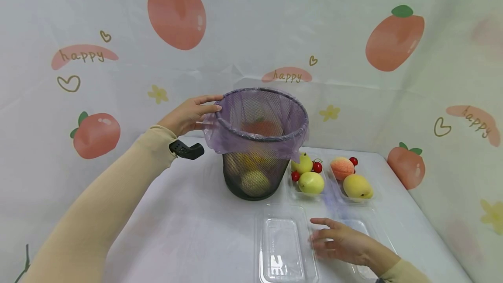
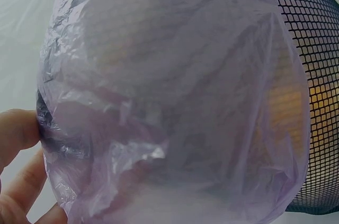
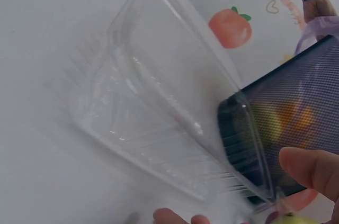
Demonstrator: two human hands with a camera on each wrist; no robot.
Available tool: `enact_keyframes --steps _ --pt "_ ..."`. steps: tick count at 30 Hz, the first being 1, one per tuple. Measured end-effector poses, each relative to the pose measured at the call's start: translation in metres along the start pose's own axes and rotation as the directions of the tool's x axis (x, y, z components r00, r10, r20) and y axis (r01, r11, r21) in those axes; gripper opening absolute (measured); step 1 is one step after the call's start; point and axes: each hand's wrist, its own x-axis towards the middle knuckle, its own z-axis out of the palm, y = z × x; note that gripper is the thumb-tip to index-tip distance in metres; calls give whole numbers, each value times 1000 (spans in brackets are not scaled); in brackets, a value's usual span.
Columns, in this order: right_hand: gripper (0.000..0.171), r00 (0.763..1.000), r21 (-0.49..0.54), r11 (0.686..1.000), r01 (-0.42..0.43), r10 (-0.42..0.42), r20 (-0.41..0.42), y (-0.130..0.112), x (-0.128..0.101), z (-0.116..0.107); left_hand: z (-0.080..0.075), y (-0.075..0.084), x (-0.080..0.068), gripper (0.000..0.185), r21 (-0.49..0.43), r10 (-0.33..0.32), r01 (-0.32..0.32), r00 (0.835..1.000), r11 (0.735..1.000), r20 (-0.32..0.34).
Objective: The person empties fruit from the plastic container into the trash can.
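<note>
A black mesh wastebasket (image 1: 232, 174), lined with a purple plastic bag (image 1: 251, 143) folded over its rim, stands on the table. Round yellow and red-orange shapes show through the mesh. My left hand (image 1: 192, 112) reaches to the basket's left side, fingertips at the bag-covered rim, fingers fairly straight. In the left wrist view the bag (image 2: 175, 102) hides much of the basket. My right hand (image 1: 339, 243) hovers loosely spread and blurred beside a clear plastic clamshell box (image 1: 283, 248), holding nothing. In the right wrist view this box (image 3: 153, 113) lies left of the thumb.
Behind my right hand, one clear tray section holds green-yellow fruits (image 1: 311, 182) and cherries (image 1: 317, 167). Another holds a peach (image 1: 342, 168), a yellow fruit (image 1: 356, 186) and a cherry (image 1: 353, 161). A printed curtain (image 1: 243, 21) hangs behind the white table (image 1: 180, 226).
</note>
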Motion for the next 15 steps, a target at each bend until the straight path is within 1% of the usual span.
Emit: enact_keyframes --steps 3,6,10,12,13,15 --pt "66 1000 17 1000 26 -26 -4 -5 -2 -1 0 0 0 53 1 0 0 1000 1000 1" --pt "65 999 32 998 47 -47 10 -13 -6 -3 -1 0 0 53 -3 -1 1 1000 1000 -2" --pt "60 996 16 997 80 -80 35 -24 -11 -9 -1 0 0 53 -7 -6 6 1000 1000 -7" --pt "49 989 12 992 127 -128 79 -33 -15 -15 -2 1 0 53 -7 -9 9 1000 1000 -8" --pt "43 981 17 987 160 -161 106 -38 -17 -18 -2 1 0 53 -8 -11 11 1000 1000 -8" --pt "35 958 44 972 233 -237 159 -51 -23 -25 -2 2 0 53 -10 -10 10 1000 1000 -9"
